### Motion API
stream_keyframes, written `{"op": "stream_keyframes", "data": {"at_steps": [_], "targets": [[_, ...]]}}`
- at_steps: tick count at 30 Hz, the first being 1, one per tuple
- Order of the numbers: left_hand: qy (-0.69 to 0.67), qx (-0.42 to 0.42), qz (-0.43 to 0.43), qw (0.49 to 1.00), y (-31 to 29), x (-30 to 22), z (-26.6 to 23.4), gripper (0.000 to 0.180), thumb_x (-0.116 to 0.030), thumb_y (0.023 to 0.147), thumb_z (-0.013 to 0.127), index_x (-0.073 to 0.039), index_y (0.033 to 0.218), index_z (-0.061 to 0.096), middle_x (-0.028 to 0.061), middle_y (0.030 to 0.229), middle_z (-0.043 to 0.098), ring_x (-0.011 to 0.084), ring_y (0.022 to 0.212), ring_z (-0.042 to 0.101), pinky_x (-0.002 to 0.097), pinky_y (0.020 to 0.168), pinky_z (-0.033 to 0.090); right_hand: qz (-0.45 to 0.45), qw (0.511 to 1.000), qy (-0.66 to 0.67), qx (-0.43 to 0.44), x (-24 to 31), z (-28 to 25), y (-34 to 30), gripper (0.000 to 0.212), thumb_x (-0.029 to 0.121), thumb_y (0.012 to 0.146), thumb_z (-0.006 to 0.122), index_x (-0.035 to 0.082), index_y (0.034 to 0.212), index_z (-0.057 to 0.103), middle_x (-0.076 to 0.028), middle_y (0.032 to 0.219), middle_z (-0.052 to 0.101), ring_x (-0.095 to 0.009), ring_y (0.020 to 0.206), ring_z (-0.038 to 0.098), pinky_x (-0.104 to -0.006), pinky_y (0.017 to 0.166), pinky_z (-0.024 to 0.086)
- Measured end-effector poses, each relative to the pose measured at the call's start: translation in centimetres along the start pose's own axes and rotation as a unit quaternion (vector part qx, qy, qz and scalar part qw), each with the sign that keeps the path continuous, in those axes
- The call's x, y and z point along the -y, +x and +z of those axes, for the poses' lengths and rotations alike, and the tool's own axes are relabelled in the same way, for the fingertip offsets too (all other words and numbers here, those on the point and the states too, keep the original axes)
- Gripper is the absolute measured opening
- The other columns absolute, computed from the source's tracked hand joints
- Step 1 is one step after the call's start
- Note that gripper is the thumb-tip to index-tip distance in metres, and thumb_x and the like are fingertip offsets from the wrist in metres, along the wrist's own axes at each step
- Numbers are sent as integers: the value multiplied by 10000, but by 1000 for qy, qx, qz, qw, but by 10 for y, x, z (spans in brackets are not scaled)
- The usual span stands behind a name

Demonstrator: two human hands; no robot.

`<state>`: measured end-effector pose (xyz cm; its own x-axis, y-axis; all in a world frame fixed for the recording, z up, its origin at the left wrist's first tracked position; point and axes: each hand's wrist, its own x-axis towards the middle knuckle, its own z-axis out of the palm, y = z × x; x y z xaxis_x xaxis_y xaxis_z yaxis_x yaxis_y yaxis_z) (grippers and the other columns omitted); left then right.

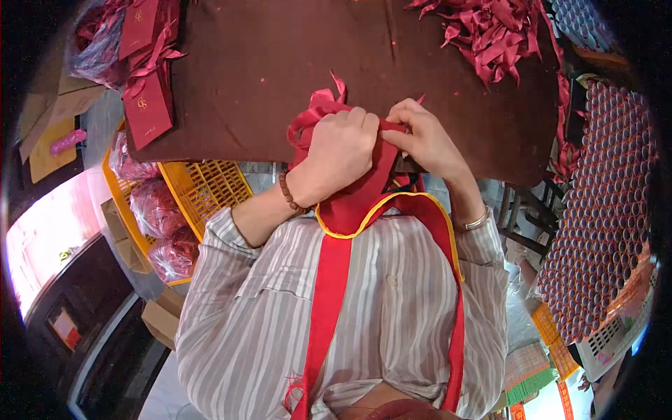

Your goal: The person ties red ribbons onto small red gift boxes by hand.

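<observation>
In front of my chest, close to the near edge of the brown-covered table, both my hands work at a crimson ribbon. My left hand, with a wooden bead bracelet at the wrist, is closed on the red ribbon, which loops out on its left side. One loose tip sticks up beyond the knuckles. My right hand is beside it, thumb and fingers pinching a dark red strip of the ribbon. The hands hide how the ribbon is folded or tied. Below them hangs the red apron with yellow trim that I wear.
A pile of red ribbons lies at the table's far right. Red cards with ribbons lie at its left edge. Yellow crates with plastic-bagged red items stand at left. Rows of small round items fill the right side.
</observation>
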<state>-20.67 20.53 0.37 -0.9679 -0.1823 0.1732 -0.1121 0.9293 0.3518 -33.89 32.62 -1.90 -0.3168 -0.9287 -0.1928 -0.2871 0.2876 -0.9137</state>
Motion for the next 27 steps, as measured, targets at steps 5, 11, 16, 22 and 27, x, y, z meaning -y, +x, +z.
{"op": "stream_keyframes", "data": {"at_steps": [5, 11, 16, 22, 27], "targets": [[-1, -2, 9, 1000, -1, -2, 0, 97, -62, 631, 567, -21, 702, 517, 127, 665, 535, 274, 597, 574, 366, 526, 455, -25, 999, -3, -21, 1, 4, -3, 139, 65, 780, 599, -39, 865, 562, -75, 926, 504, -172, 830, 521, -275, 748, 418], [-50, 13, -34, 998, -2, 5, -1, 71, -52, 660, 553, -8, 706, 522, 151, 684, 546, 303, 596, 575, 396, 530, 464, -20, 998, 8, -51, 7, 12, -5, 188, 81, 776, 605, -37, 918, 570, -92, 953, 517, -187, 864, 529, -277, 737, 427], [-9, 17, -7, 1000, -1, 2, -4, 93, -54, 649, 564, -7, 723, 535, 144, 694, 544, 288, 614, 574, 377, 537, 465, -57, 993, -51, -88, 3, 22, -5, 218, 88, 771, 603, -39, 945, 566, -120, 976, 512, -239, 894, 530, -297, 749, 433], [7, 42, 8, 999, -2, 5, -3, 76, -48, 676, 543, -17, 745, 533, 122, 727, 539, 270, 662, 570, 369, 570, 456, -43, 996, -21, -80, 3, 21, -9, 217, 84, 778, 590, -37, 956, 565, -112, 978, 508, -215, 911, 519, -284, 748, 427], [-15, 60, 31, 998, -5, 11, -9, 86, -58, 710, 521, -35, 792, 534, 104, 767, 536, 265, 702, 565, 391, 614, 421, -24, 996, -21, -77, 5, 17, -10, 216, 104, 790, 592, -36, 953, 565, -109, 983, 501, -203, 905, 517, -280, 742, 426]]}}
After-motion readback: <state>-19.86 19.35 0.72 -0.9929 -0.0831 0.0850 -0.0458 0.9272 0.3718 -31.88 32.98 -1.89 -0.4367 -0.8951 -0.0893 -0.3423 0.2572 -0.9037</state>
